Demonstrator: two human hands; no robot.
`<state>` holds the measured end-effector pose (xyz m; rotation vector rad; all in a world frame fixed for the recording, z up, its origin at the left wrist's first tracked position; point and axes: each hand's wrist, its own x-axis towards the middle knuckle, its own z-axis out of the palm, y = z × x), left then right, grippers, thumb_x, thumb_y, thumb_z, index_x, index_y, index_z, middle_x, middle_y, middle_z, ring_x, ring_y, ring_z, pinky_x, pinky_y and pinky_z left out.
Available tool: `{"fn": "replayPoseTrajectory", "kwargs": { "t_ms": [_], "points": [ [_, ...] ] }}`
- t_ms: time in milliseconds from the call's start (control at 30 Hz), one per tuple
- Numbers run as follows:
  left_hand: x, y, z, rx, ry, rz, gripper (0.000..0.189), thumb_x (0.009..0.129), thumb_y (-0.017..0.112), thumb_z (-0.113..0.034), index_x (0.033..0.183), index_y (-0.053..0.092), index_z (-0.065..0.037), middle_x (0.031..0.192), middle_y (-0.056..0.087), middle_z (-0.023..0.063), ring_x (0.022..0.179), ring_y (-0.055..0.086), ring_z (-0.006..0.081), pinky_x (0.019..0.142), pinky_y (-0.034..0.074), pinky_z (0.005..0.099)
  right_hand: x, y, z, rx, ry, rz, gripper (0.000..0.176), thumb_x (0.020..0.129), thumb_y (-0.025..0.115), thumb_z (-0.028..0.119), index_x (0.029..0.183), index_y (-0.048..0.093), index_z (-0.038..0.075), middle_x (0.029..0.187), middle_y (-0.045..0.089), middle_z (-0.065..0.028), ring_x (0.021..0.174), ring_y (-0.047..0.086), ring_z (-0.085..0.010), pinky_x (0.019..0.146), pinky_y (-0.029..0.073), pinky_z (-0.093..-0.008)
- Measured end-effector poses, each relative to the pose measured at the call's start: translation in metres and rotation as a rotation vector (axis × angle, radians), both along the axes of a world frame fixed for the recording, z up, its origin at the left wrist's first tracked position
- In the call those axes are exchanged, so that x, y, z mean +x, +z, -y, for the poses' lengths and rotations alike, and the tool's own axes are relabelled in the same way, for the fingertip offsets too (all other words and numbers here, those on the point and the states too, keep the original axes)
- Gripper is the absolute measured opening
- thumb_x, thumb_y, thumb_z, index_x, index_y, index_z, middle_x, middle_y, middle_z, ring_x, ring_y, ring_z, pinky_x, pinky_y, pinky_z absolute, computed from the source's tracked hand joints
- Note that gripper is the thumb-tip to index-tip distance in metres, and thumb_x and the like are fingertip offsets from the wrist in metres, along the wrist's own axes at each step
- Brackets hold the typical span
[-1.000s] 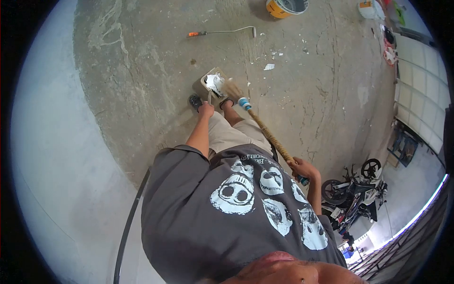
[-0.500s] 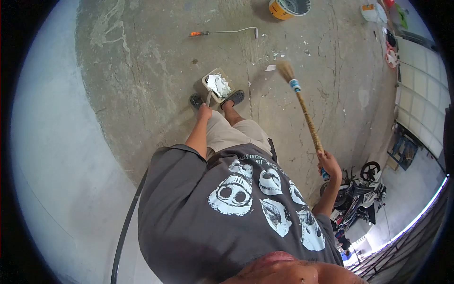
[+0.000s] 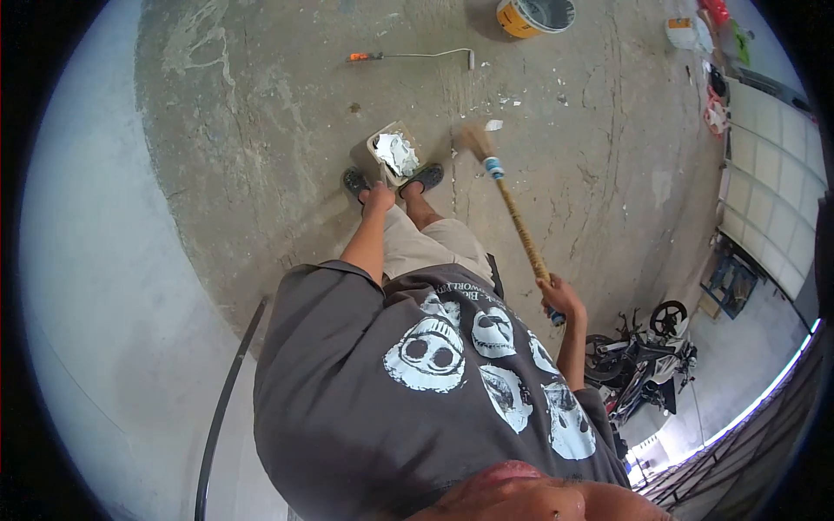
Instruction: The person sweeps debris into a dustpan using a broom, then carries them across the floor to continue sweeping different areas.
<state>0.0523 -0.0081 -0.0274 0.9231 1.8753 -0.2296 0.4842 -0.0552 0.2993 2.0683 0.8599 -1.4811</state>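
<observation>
Dustpan [image 3: 409, 135] with white scraps [image 3: 396, 154] inside

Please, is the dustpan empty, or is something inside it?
Not empty: white, flaky debris lies in the dustpan, covering much of its bottom.

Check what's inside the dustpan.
Visible in the dustpan: a loose pile of white scraps. They cover much of its base, so whatever lies under them can't be seen.
</observation>
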Motion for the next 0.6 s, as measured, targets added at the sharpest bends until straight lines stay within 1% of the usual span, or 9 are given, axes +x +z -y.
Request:
{"fn": "replayPoseTrajectory", "kwargs": {
  "t_ms": [133,200,233,267,400,433,500,567,600],
  "points": [
    [0.006,-0.001,-0.005,-0.003,-0.036,-0.002,0.046,0.09,0.046,-0.026,0.12,0.046,0.009,0.117,0.056,0.0307,0.112,0.055,0.0397,0.095,0.042,0.0439,-0.001,0.035,0.008,-0.078,-0.174,-0.173,0.036,0.096,0.049,0.037,0.107,0.05,0.003,0.06,0.051,-0.0034,0.043,0.051,-0.0137,0.039,0.043,-0.0296],
    [0.007,-0.001,-0.009,0.0,-0.071,-0.007,0.046,0.09,0.045,-0.026,0.119,0.047,0.01,0.116,0.057,0.0308,0.111,0.055,0.0395,0.095,0.042,0.0441,0.01,0.038,0.014,-0.128,-0.381,-0.238,0.036,0.096,0.049,0.039,0.103,0.05,0.003,0.06,0.05,-0.0032,0.042,0.05,-0.0138,0.039,0.043,-0.0294],
    [0.008,-0.003,-0.011,-0.023,-0.062,-0.017,0.046,0.089,0.048,-0.029,0.122,0.047,0.004,0.119,0.057,0.0274,0.112,0.055,0.0386,0.095,0.043,0.0444,0.013,0.029,0.019,-0.126,-0.385,-0.238,0.036,0.096,0.049,0.039,0.103,0.05,0.003,0.06,0.05,-0.0032,0.042,0.05,-0.0138,0.039,0.043,-0.0294],
    [0.009,-0.005,-0.012,-0.049,-0.053,-0.026,0.047,0.088,0.052,-0.032,0.124,0.048,-0.002,0.121,0.056,0.0239,0.112,0.055,0.0376,0.094,0.043,0.0447,0.016,0.018,0.026,-0.106,-0.306,-0.26,0.041,0.094,0.05,0.043,0.101,0.052,0.002,0.063,0.054,-0.0057,0.046,0.054,-0.0149,0.041,0.044,-0.0302],
    [0.009,0.007,-0.019,-0.026,-0.087,0.002,0.047,0.087,0.053,-0.033,0.122,0.049,-0.001,0.119,0.058,0.0238,0.11,0.056,0.0379,0.094,0.044,0.045,-0.019,0.01,0.009,-0.203,-0.121,-0.145,0.045,0.09,0.055,0.044,0.097,0.055,0.0,0.07,0.061,-0.0133,0.051,0.061,-0.0203,0.043,0.046,-0.0334],
    [0.009,0.016,-0.022,-0.028,-0.167,0.021,0.047,0.089,0.049,-0.03,0.122,0.048,0.004,0.119,0.056,0.0269,0.111,0.056,0.0384,0.094,0.043,0.0444,-0.014,-0.014,0.014,-0.199,-0.125,-0.145,0.045,0.09,0.055,0.044,0.097,0.055,0.0,0.07,0.061,-0.0133,0.051,0.061,-0.0203,0.043,0.046,-0.0334],
    [0.009,0.012,-0.02,-0.034,-0.244,0.044,0.047,0.09,0.046,-0.027,0.122,0.047,0.008,0.12,0.055,0.03,0.112,0.055,0.0388,0.095,0.042,0.0439,0.005,-0.082,0.039,-0.065,0.11,-0.161,0.038,0.087,0.06,0.036,0.097,0.05,0.001,0.067,0.057,-0.0104,0.048,0.059,-0.019,0.041,0.047,-0.0339],
    [0.007,-0.017,-0.006,-0.045,-0.068,0.014,0.048,0.089,0.048,-0.029,0.125,0.047,0.004,0.124,0.053,0.0284,0.114,0.053,0.0387,0.096,0.042,0.0446,-0.024,-0.097,0.015,-0.016,0.169,-0.035,0.04,0.079,0.065,0.032,0.097,0.051,0.0,0.075,0.062,-0.0165,0.058,0.064,-0.0274,0.051,0.052,-0.0406],
    [0.006,-0.019,-0.007,-0.044,-0.062,0.017,0.048,0.089,0.048,-0.029,0.125,0.047,0.004,0.124,0.053,0.0284,0.114,0.053,0.0387,0.096,0.042,0.0446,-0.031,-0.116,0.014,0.155,0.352,0.057,0.04,0.077,0.065,0.029,0.1,0.051,0.0,0.08,0.063,-0.0193,0.067,0.065,-0.0318,0.058,0.052,-0.0436]
  ]
}}
